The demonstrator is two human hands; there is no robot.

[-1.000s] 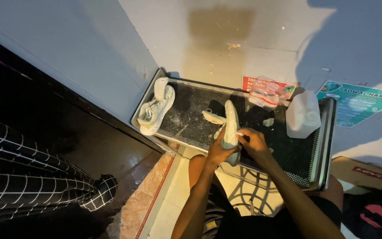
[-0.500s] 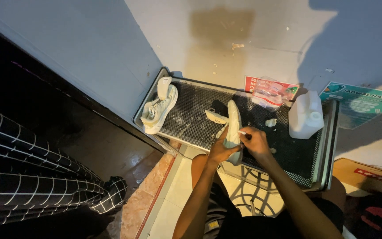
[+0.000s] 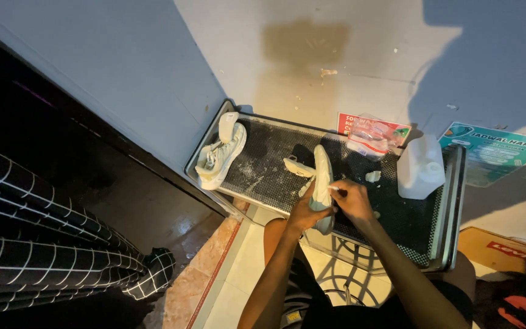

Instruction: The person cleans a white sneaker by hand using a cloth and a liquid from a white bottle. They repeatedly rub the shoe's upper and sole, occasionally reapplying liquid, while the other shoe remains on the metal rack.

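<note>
My left hand [image 3: 307,212] grips a pale mint sneaker [image 3: 321,176] turned on its side, sole facing right, over a dark perforated metal tray [image 3: 275,164]. My right hand [image 3: 354,200] presses against the shoe's sole with a small white tool pinched in its fingers; the tool is too small to make out. The matching sneaker [image 3: 219,155] lies at the tray's left end against the wall. A loose pale insole [image 3: 298,166] rests on the tray just behind the held shoe.
A translucent plastic jug [image 3: 421,169] stands at the tray's right end, a clear bag with red print [image 3: 374,132] behind it. Black-and-white checked fabric [image 3: 44,250] lies lower left. A cardboard box [image 3: 506,250] sits lower right. Posters hang on the wall.
Both hands stay on the same sneaker; the right hand has shifted slightly along the sole. The camera view has drifted a little to the left.
</note>
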